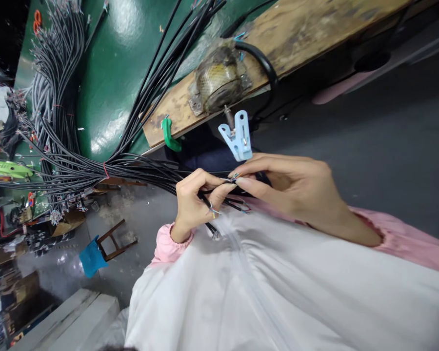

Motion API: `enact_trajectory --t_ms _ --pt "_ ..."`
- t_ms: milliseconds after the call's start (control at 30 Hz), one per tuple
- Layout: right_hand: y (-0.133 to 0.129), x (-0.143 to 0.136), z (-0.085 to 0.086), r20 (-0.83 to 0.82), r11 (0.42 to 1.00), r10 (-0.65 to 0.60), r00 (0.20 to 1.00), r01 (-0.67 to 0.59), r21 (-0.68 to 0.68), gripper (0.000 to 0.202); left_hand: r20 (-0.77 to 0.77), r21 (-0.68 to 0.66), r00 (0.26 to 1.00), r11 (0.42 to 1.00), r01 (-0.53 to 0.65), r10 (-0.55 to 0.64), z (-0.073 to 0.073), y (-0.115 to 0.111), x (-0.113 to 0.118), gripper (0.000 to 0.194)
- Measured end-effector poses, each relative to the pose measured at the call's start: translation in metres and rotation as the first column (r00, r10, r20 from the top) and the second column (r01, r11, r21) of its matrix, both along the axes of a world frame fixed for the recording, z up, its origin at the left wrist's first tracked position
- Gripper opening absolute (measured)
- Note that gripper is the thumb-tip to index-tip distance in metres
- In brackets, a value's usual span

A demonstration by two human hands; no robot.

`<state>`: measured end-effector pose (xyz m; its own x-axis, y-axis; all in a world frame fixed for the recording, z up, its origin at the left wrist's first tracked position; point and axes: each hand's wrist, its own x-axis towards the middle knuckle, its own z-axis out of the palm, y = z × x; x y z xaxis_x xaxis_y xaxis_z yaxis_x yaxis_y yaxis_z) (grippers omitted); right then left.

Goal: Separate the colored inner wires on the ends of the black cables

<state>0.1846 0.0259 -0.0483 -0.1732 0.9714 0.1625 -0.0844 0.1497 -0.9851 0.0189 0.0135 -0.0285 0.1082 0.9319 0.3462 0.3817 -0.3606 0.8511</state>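
Near the middle, my left hand (197,199) is closed on a black cable, its thumb and index finger pinching near the thin wires at the end. My right hand (296,187) meets it fingertip to fingertip, pinching the same thin coloured wires (235,177). More black cables (153,171) run from the left into and under my left hand, some ending in bare coloured wires below it. A red tie (106,170) goes round the bundle. Just above my right fingertips is a light blue clip (238,139), attached to a metal tip on a round device (219,80).
The device sits on a wooden board (289,34) along the green table (108,87). A green clamp (170,134) is at the board's edge. A large heap of grey and black cables (56,83) lies at the left. A blue stool (92,257) stands on the floor below.
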Motion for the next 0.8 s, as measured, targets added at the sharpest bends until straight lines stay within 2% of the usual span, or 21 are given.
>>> enact_trajectory --t_ms 200,333,467,700,800 --pt "0.0015 0.0031 -0.0008 -0.024 0.999 0.020 1.000 -0.020 0.029 0.015 -0.001 -0.129 1.000 0.992 0.003 -0.003 0.0007 0.0004 -0.0010 0.057" --pt "0.0028 0.0026 -0.0029 -0.045 0.998 0.064 0.997 -0.063 0.023 0.016 0.031 -0.080 1.000 0.997 0.008 -0.005 0.0001 -0.0003 -0.0014 0.051" --pt "0.0027 -0.0021 -0.0055 -0.056 0.997 0.048 0.997 -0.044 0.069 0.012 0.049 -0.039 0.999 0.999 0.024 -0.022 -0.0017 -0.0005 -0.0023 0.046" --pt "0.0027 0.0005 -0.0048 0.021 0.995 0.054 0.998 -0.056 0.089 0.013 0.013 0.014 0.998 0.998 0.064 -0.065 -0.0038 0.0012 -0.0056 0.039" --pt "0.0039 0.0027 -0.0038 0.054 0.990 0.054 0.997 -0.060 0.125 0.012 -0.002 -0.013 0.997 0.996 0.083 -0.083 -0.0042 0.0013 -0.0073 0.040"
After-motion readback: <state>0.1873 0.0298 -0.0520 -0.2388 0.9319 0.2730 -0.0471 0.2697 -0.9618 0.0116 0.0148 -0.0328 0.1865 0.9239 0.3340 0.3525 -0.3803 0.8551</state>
